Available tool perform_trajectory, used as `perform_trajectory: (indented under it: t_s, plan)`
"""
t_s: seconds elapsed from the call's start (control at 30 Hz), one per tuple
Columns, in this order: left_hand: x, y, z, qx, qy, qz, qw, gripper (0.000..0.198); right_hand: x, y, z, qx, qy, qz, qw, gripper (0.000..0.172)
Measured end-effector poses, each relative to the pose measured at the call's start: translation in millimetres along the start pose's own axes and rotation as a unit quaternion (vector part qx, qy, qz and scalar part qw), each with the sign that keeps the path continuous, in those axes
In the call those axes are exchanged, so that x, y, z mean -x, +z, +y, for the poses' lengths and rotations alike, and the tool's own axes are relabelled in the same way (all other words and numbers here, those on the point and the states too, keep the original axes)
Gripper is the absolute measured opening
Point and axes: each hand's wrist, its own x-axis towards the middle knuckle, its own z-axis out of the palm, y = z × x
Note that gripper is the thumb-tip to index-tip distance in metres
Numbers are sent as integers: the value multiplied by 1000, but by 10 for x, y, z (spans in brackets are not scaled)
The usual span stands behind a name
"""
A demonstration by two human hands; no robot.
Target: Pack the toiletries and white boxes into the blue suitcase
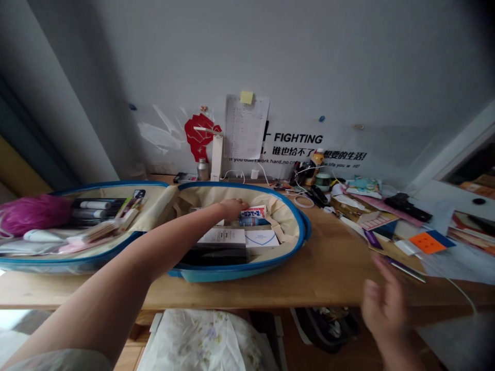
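A blue-rimmed case (270, 260) lies open flat on a wooden desk (328, 268). My left hand (233, 207) reaches into its right half, fingers curled down among small boxes and a tube (253, 221); what it grips, if anything, is hidden. White boxes (222, 237) and a black box lie just in front of it. My right hand (381, 301) hovers at the desk's front edge, fingers spread and slightly blurred, holding nothing.
The case's left half (77, 260) holds markers, brushes and a pink fluffy item (33, 214). Papers, a cube puzzle (431, 241), cables, bottles and a black device (410, 207) clutter the desk's right and back. A wall with papers stands behind. A bag sits under the desk.
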Motion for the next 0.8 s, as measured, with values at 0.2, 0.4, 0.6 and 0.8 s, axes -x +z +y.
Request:
perform_trajectory:
  t_s: [0.2,0.4,0.6,0.8]
  plan:
    - [-12,-3,3,-37,-3,-23,999,111,-302,852,-604,-55,-180,-90,978,44]
    - [0,7,15,-46,9,-10,999,111,-228,1109,-664,-89,-163,-102,977,46]
    - [60,-91,47,-29,11,-2,1000,94,-150,1189,-616,-122,-163,-67,977,44]
    - [361,-478,2,17,6,68,998,53,-176,1180,-609,-130,-168,-65,975,42]
